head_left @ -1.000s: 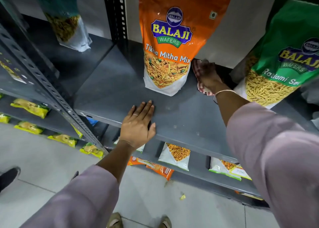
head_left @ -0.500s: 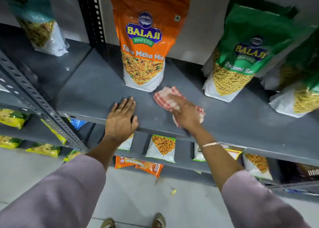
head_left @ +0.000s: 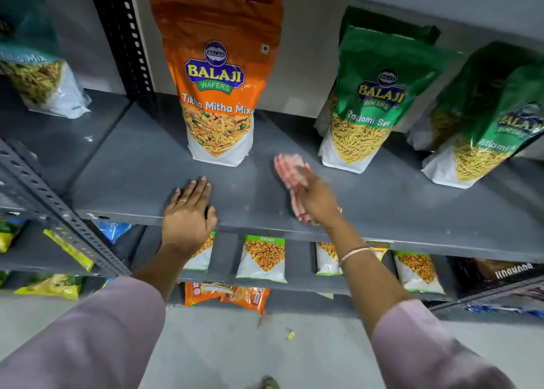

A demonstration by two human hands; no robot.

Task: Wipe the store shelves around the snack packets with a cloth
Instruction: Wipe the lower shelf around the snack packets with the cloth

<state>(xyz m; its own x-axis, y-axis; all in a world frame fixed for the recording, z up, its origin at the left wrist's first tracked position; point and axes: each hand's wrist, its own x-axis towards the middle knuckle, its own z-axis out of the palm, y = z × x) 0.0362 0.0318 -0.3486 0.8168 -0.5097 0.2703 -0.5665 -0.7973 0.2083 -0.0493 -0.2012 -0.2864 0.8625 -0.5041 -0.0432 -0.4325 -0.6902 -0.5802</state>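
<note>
The right hand (head_left: 316,197) presses a red-and-white checked cloth (head_left: 290,176) flat against the grey shelf (head_left: 141,164), fingers spread over it rather than curled round it; motion blur hides finer detail. The cloth lies just right of the orange snack packet (head_left: 219,94), between it and a green packet (head_left: 374,94). The left hand (head_left: 188,212) rests open and empty on the shelf edge, in front of the orange packet. The cloth looks soft, light and limp, so it is probably best bunched under the palm.
</note>
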